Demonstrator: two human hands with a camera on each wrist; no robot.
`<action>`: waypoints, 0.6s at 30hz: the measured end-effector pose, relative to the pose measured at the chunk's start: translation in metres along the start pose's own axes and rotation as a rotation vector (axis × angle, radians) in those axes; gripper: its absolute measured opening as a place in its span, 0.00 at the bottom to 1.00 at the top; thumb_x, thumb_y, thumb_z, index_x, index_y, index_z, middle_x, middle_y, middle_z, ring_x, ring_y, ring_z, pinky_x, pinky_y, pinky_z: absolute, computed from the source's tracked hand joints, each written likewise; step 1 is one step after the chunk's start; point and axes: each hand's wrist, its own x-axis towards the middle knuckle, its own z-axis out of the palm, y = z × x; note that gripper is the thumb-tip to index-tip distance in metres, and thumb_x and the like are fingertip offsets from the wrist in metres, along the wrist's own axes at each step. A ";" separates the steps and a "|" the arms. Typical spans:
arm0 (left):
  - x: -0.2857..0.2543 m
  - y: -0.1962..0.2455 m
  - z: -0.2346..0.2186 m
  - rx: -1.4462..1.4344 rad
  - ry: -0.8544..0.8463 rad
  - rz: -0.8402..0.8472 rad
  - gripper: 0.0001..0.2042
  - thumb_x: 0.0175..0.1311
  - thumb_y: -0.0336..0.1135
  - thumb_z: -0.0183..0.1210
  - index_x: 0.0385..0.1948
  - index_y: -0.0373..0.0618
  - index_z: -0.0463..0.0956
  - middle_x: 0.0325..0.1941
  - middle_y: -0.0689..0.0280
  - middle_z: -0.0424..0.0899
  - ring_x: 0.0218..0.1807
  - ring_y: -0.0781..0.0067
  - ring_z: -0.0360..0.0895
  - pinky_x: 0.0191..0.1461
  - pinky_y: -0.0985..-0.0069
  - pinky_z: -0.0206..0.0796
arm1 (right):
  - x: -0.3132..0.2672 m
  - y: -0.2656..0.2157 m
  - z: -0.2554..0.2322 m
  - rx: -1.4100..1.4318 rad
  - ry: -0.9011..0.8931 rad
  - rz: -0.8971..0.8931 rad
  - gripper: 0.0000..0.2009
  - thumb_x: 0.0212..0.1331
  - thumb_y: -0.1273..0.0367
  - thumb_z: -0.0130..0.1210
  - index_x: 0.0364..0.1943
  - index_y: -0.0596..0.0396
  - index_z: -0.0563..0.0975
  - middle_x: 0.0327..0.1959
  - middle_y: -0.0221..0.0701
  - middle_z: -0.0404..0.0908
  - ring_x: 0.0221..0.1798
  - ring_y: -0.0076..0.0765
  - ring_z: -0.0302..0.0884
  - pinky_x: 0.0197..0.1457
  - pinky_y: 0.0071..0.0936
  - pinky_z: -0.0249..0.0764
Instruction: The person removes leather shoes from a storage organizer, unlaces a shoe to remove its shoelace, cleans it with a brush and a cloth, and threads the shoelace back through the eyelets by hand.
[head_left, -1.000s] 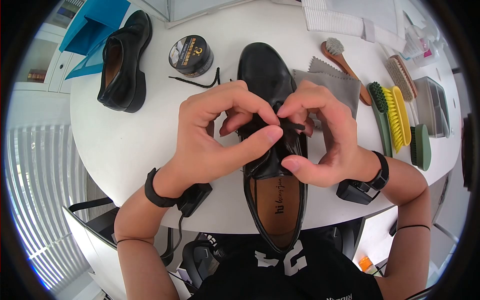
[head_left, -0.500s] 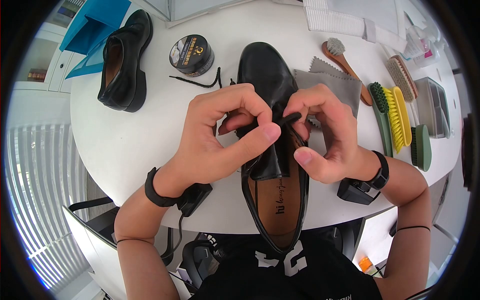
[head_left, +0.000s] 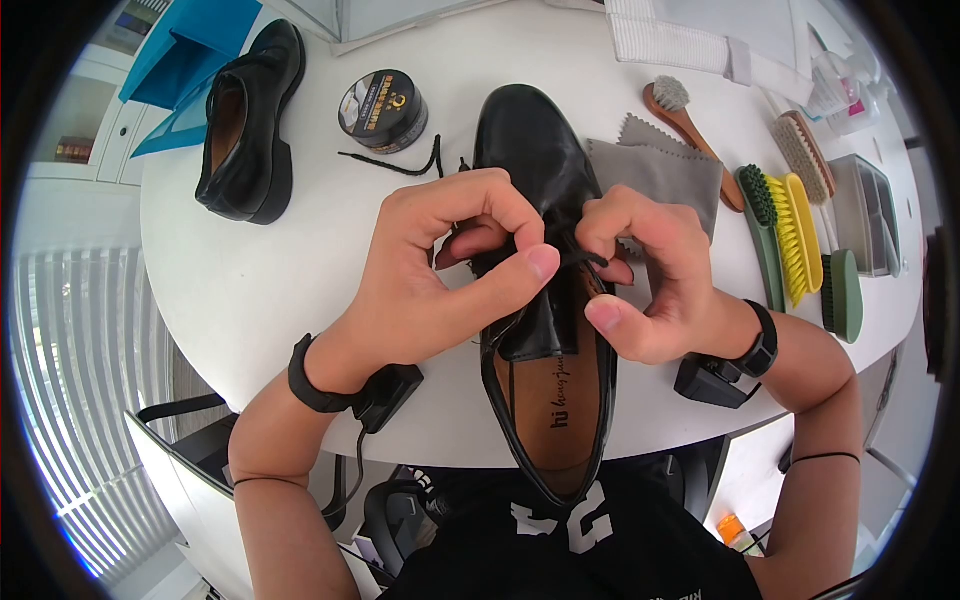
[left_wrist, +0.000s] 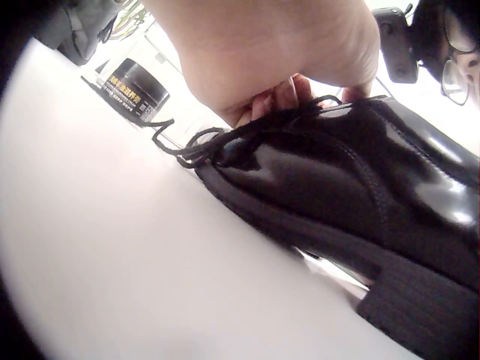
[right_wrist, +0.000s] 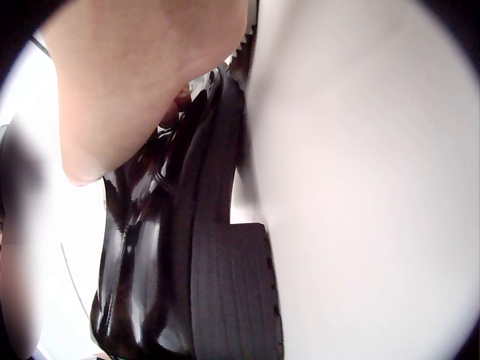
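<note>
A black shoe (head_left: 535,140) points away from the body, its heel end near the shirt. My left hand (head_left: 430,260) pinches the black shoelace between thumb and forefinger above the tongue. At the shoe's right side, my right hand (head_left: 660,270) has a bent forefinger touching the lace and its thumb held apart. A short lace end (head_left: 592,257) sticks out beside that forefinger. In the left wrist view, loose lace loops (left_wrist: 196,146) hang at the side of the shoe (left_wrist: 315,165). The right wrist view shows the heel (right_wrist: 234,289); the fingertips there are mostly hidden.
Another black shoe (head_left: 245,140) and a round jar (head_left: 382,110) stand at the left on the white table (head_left: 250,290). A grey cloth (head_left: 665,175), a wooden-handled brush (head_left: 690,125), a yellow brush (head_left: 795,235) and green brushes (head_left: 842,295) lie at the right.
The right fingers have moved slightly right, and the shoe's right flap has spread away from the tongue. Since half a second ago, the lace end has dropped lower.
</note>
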 end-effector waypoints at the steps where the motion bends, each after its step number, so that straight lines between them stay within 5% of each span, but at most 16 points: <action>1: 0.000 -0.001 0.000 -0.002 0.001 0.013 0.08 0.66 0.35 0.70 0.31 0.44 0.80 0.27 0.78 0.64 0.31 0.86 0.55 0.36 0.80 0.44 | 0.000 0.000 0.000 0.006 -0.004 0.010 0.13 0.54 0.70 0.71 0.38 0.58 0.76 0.26 0.24 0.65 0.23 0.22 0.60 0.26 0.22 0.58; 5: 0.003 -0.006 -0.003 0.002 -0.008 0.080 0.07 0.66 0.31 0.73 0.30 0.44 0.83 0.26 0.78 0.73 0.26 0.88 0.60 0.31 0.80 0.49 | 0.000 0.000 -0.001 0.005 -0.015 0.018 0.13 0.54 0.70 0.70 0.38 0.58 0.76 0.26 0.24 0.65 0.22 0.22 0.60 0.26 0.22 0.57; 18: 0.003 -0.005 -0.003 0.014 -0.007 0.056 0.07 0.65 0.31 0.72 0.30 0.45 0.83 0.25 0.78 0.72 0.26 0.87 0.60 0.31 0.79 0.49 | 0.000 -0.001 -0.003 0.013 -0.039 0.020 0.14 0.55 0.70 0.70 0.36 0.58 0.73 0.28 0.26 0.66 0.22 0.22 0.58 0.26 0.23 0.56</action>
